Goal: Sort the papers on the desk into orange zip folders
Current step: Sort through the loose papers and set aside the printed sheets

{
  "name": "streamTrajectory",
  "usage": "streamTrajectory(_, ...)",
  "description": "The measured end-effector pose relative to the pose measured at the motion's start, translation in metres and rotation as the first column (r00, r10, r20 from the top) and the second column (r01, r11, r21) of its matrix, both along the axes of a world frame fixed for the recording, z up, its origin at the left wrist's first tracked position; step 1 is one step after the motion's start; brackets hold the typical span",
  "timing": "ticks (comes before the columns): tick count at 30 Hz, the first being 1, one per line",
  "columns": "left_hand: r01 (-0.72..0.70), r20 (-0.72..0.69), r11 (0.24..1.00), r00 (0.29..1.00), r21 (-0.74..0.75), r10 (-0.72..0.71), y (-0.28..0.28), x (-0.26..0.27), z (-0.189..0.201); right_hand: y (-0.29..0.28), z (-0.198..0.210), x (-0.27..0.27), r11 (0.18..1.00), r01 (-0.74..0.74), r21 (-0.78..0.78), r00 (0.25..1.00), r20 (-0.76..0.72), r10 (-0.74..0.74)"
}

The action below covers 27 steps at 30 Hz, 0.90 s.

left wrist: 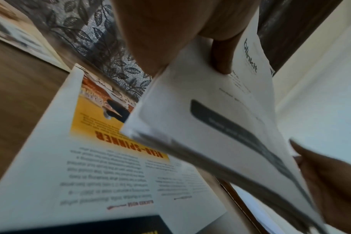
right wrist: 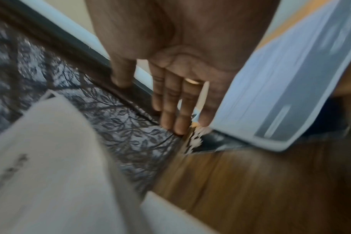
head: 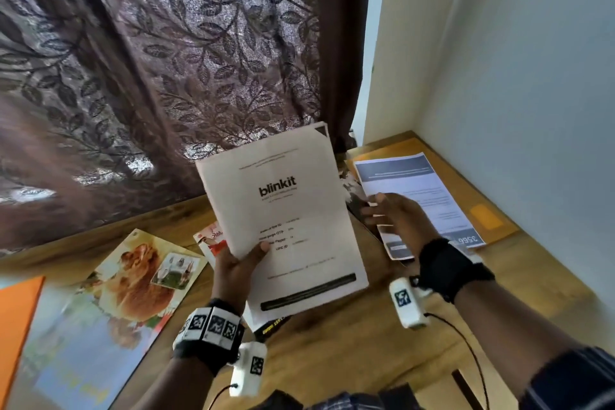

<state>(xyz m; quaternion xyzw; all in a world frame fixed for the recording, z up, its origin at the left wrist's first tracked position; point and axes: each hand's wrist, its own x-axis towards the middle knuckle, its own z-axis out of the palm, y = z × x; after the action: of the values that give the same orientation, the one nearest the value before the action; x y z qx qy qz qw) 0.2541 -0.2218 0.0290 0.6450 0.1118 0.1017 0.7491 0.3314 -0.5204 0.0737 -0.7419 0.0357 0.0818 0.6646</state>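
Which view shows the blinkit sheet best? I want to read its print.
The head view: the blinkit sheet faces the camera, whole, held by the left hand. The left wrist view shows it foreshortened at a steep angle; the right wrist view shows only a blurred part.

A brown leaf-patterned curtain (head: 159,53) hangs behind the wooden desk (head: 349,343), beside a pale wall (head: 515,60).

Behind the desk's far edge we see a brown leaf-patterned curtain (head: 159,60); a white wall (head: 532,76) stands at its right edge.
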Motion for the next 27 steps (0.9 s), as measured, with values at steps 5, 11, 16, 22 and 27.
streamTrajectory(5,-0.068,0.0,0.998,0.998,0.005,0.068,0.008,-0.003,-0.006,-0.034,-0.036,0.014,0.612,-0.061,-0.789,0.995,-0.002,0.096)
streamTrajectory(11,-0.06,-0.028,0.998,0.998,-0.012,0.06,0.02,-0.017,-0.015,-0.03,-0.062,-0.001,0.234,-0.412,-0.88,0.91,-0.386,0.151)
streamTrajectory(16,-0.059,-0.051,0.998,0.997,-0.015,0.059,0.032,-0.029,-0.014,-0.018,-0.049,-0.01,0.174,-0.247,-0.953,0.968,-0.235,0.086)
streamTrajectory(22,-0.079,-0.035,0.997,0.996,-0.015,0.078,0.052,-0.042,-0.016,0.016,-0.034,-0.018,0.168,-0.208,-0.964,0.977,-0.212,-0.002)
streamTrajectory(27,-0.105,-0.024,0.994,0.994,-0.025,0.104,0.071,-0.051,-0.02,0.074,-0.03,-0.024,0.199,-0.17,-0.965,0.983,-0.151,0.105)
